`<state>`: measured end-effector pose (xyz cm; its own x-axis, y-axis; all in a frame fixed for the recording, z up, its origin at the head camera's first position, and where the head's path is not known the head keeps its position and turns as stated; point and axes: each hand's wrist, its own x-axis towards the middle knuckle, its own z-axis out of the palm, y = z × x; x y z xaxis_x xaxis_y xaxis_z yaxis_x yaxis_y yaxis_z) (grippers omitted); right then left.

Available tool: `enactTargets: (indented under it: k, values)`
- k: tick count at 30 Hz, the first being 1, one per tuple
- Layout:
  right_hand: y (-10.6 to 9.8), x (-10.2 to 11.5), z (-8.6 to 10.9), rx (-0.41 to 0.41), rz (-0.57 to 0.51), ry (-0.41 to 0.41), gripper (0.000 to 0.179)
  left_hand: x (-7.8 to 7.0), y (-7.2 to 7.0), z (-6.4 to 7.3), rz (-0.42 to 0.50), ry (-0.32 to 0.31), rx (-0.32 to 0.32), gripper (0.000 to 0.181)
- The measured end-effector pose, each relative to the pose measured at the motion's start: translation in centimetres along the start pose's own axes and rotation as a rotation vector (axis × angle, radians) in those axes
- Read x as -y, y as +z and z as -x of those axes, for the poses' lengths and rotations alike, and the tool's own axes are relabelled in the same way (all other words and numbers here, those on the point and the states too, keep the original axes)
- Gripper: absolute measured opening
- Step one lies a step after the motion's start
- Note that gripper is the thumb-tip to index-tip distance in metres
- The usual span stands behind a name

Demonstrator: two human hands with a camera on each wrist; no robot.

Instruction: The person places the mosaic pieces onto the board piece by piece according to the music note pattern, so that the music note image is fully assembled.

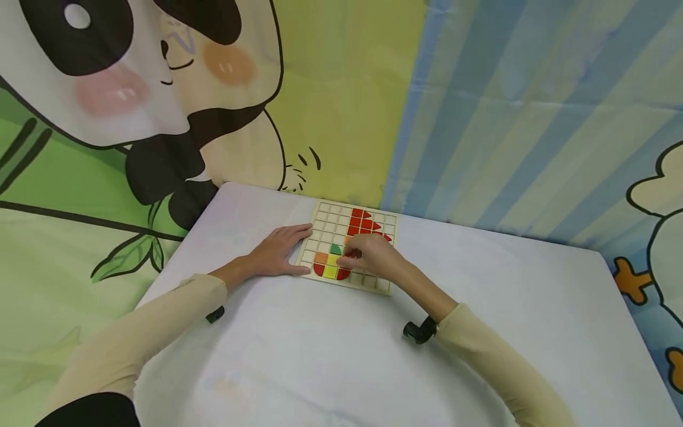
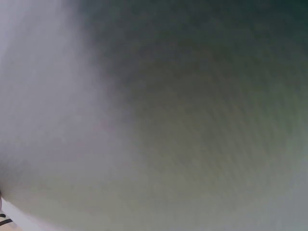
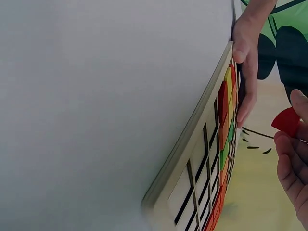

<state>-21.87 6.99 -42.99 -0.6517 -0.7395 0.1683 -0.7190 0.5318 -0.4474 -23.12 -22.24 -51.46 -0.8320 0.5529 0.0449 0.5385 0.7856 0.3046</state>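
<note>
A wooden grid board (image 1: 326, 218) with coloured flat pieces lies on the table. My left hand (image 1: 277, 252) rests at its left edge, fingers stretched along the side and thumb near the lower left corner. Over the lower middle of the board, my right hand (image 1: 376, 255) pinches a red quarter-circle piece (image 3: 287, 121) between thumb and fingers. In the right wrist view the piece stands above the board's surface. Below the hand sit yellow pieces (image 1: 330, 272), an orange square (image 1: 321, 258) and a green quarter-circle (image 1: 335, 249). Red pieces (image 1: 356, 222) fill cells farther up.
The white table (image 1: 299, 344) reaches back to a cartoon-printed cloth wall (image 1: 341, 107). Black wrist cameras (image 1: 420, 330) hang under both forearms. The left wrist view holds mostly blurred pale cloth.
</note>
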Motion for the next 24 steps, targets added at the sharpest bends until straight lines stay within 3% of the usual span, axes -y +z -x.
enactTargets:
  k: [6, 14, 20, 24]
  values:
    - [0.4, -0.1, -0.7, -0.069, -0.019, -0.070, 0.016, -0.1, 0.3, -0.1, 0.002, 0.001, 0.002, 0.103]
    - [0.6, -0.1, 0.2, -0.156, -0.070, -0.005, 0.014, 0.1, 0.1, 0.0, -0.003, -0.027, 0.019, 0.102]
    - [0.4, -0.6, 1.1, -0.119, -0.018, -0.075, 0.015, -0.3, 0.1, 0.1, -0.003, -0.032, 0.014, 0.101]
    - [0.0, -0.9, 1.5, -0.102, -0.046, -0.084, 0.022, -0.4, 0.0, -0.1, -0.014, -0.030, 0.015, 0.101]
